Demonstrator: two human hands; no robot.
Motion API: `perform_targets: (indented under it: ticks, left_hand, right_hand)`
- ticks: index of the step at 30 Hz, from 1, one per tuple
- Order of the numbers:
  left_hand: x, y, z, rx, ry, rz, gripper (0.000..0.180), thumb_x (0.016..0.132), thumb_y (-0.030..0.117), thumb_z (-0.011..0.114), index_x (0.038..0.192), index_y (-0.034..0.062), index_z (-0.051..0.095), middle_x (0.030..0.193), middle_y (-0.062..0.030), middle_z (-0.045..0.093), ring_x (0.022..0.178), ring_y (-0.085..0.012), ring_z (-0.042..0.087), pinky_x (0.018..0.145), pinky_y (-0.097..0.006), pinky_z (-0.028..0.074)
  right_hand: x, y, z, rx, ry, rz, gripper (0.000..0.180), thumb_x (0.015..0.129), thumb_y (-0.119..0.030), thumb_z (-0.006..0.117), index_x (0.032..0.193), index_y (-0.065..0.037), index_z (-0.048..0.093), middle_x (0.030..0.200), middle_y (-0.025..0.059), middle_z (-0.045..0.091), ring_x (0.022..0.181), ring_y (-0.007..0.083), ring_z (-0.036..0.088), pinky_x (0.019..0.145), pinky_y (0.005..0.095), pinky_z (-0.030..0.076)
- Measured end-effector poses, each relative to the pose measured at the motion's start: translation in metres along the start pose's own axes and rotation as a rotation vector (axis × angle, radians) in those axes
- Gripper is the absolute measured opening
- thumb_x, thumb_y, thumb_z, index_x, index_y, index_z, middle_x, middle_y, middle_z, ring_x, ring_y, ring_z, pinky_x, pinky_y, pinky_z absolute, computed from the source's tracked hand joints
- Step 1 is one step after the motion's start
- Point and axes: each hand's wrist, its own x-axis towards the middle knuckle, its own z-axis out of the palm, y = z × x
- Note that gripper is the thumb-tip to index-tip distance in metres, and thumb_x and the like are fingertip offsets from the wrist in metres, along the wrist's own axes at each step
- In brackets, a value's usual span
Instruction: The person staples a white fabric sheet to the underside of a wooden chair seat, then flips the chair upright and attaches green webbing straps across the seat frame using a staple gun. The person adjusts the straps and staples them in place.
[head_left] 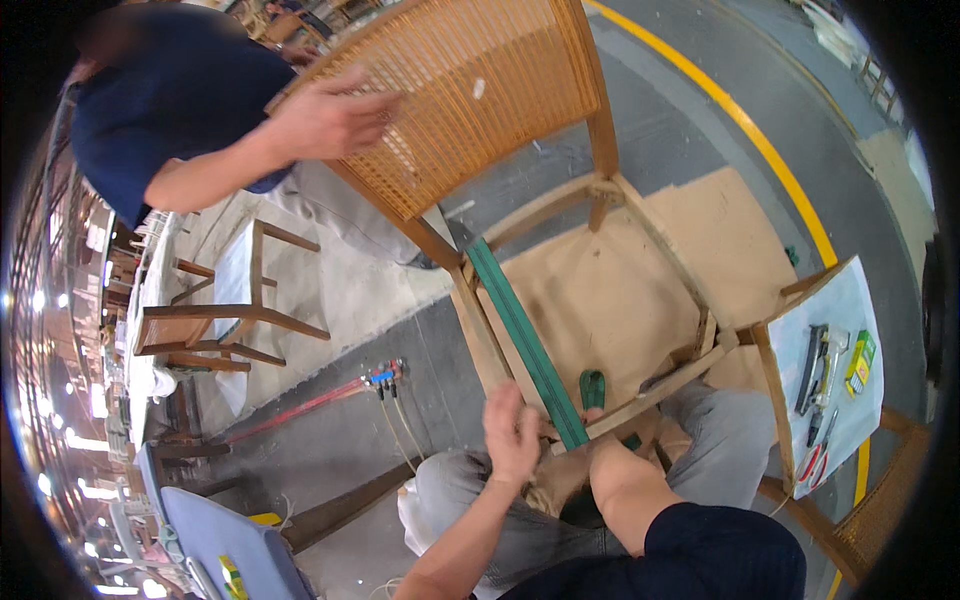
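Observation:
A wooden chair frame (655, 235) with a woven cane back (465, 85) stands before me, its seat open. A green webbing strap (525, 340) runs from the back of the seat to the front rail (660, 395), along the left side. My left hand (512, 435) is beside the strap's front end, fingers loosely bent and apart, holding nothing visible. My right hand (594, 414) reaches under the front rail, mostly hidden. Its fingertips show inside the frame, at a curled green strap end (593, 388) that it seems to grip.
A co-worker's hand (345, 115) is by the cane back. At right, a pale-covered seat (815, 375) carries a stapler-like tool, red-handled scissors (818, 465) and a yellow-green box (860, 363). Cardboard (740, 230) lies beneath the chair. Hoses (385, 378) and another chair (235, 300) are at left.

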Motion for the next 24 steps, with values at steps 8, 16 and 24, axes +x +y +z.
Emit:
perform_targets:
  ticks: [8, 16, 24]
  left_hand:
    - [0.023, -0.111, 0.058, -1.145, 0.076, -1.533, 0.029, 0.110, 0.025, 0.054, 0.118, 0.0013, 0.069, 0.102, -0.0116, 0.073, 0.085, -0.0217, 0.070, 0.074, -0.037, 0.057]
    - [-0.009, -0.162, 0.131, -0.780, -0.738, -0.913, 0.045, 0.109, 0.044, 0.059, 0.116, 0.0005, 0.069, 0.099, -0.0102, 0.075, 0.091, -0.0213, 0.070, 0.082, -0.038, 0.058]
    - [0.014, -0.124, 0.146, -0.135, -1.134, -0.843, 0.065, 0.106, 0.056, 0.059, 0.093, -0.0057, 0.072, 0.087, -0.0115, 0.072, 0.081, -0.0210, 0.064, 0.080, -0.036, 0.051]
  right_hand:
    - [0.043, 0.002, -0.003, -0.169, 0.225, 0.002, 0.023, 0.093, -0.005, 0.052, 0.073, 0.005, 0.058, 0.063, 0.0188, 0.055, 0.054, 0.0364, 0.059, 0.051, 0.0485, 0.048]
    - [0.136, 0.005, -0.031, -0.926, 0.226, -0.078, 0.023, 0.096, -0.006, 0.053, 0.076, 0.003, 0.059, 0.067, 0.0200, 0.061, 0.059, 0.0371, 0.065, 0.052, 0.0510, 0.050]
    - [0.152, 0.011, -0.007, -1.277, 0.255, -0.716, 0.022, 0.106, -0.020, 0.054, 0.093, -0.002, 0.058, 0.066, 0.0131, 0.061, 0.052, 0.0278, 0.060, 0.047, 0.0460, 0.049]
